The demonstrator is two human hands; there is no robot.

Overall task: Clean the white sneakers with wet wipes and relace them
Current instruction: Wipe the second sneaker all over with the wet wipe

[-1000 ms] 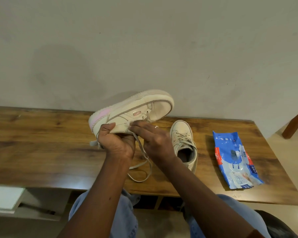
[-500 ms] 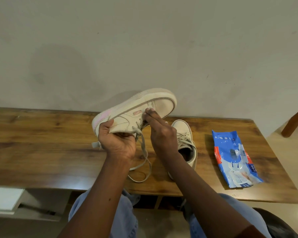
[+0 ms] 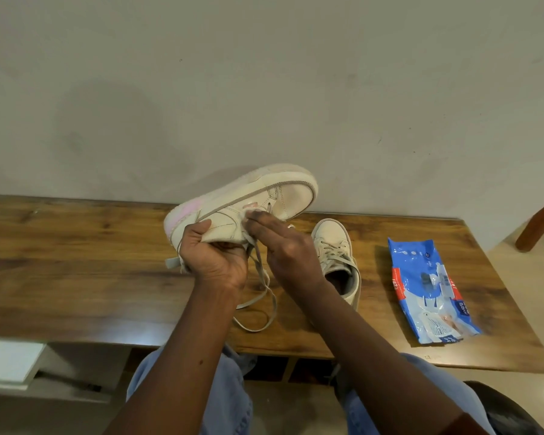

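Head view: sneaker [image 3: 233,211], held above table [image 3: 76,262], side tilted up for wiping. Left hand [image 3: 214,262] grips its collar (steadying). Right hand [image 3: 283,246], fingers flat, presses wipe [image 3: 242,215] against side.

Soft, rather dim indoor light, seen through a bending wide-angle lens.

The raised cream leather sneaker with a pink heel [image 3: 283,196] throws a soft grey shadow leftward onto the plain off-white wall [image 3: 264,73], and a larger, fainter shadow smudges the wall further left. The glossy blue plastic wipes packet [image 3: 427,290] shows small highlights and a dark shadow strip along its left side, so the light comes from the right. A pale sheen washes out the near edge of the brown wooden table [image 3: 76,277]. A blown-out spot glares on the beige floor [image 3: 522,271] at the lower right corner. The table's edges bow with the lens, and the near forearms [image 3: 176,372] look slightly soft.
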